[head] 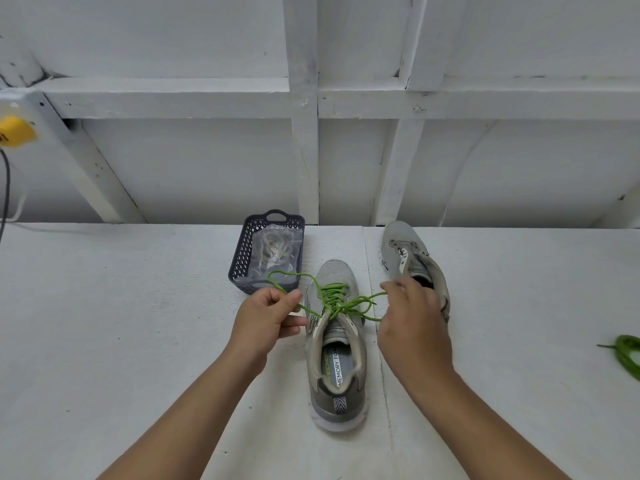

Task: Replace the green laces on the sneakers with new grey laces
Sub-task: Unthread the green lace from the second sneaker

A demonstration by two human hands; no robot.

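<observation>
A grey sneaker (pixel 337 355) stands heel-toward-me in the middle of the white table, threaded with a green lace (pixel 334 296). My left hand (pixel 268 317) pinches the left lace loop beside the shoe. My right hand (pixel 412 320) pinches the right lace end at the fingertips. A second grey sneaker (pixel 407 254) without a lace lies farther back on the right, partly behind my right hand. A dark basket (pixel 242 251) behind my left hand holds a clear bag of grey laces (pixel 275 251).
A loose green lace (pixel 627 355) lies coiled at the right edge of the table (pixel 104 306). A white framed wall rises right behind the table. A yellow object (pixel 14 131) with a dark cable hangs at the far left.
</observation>
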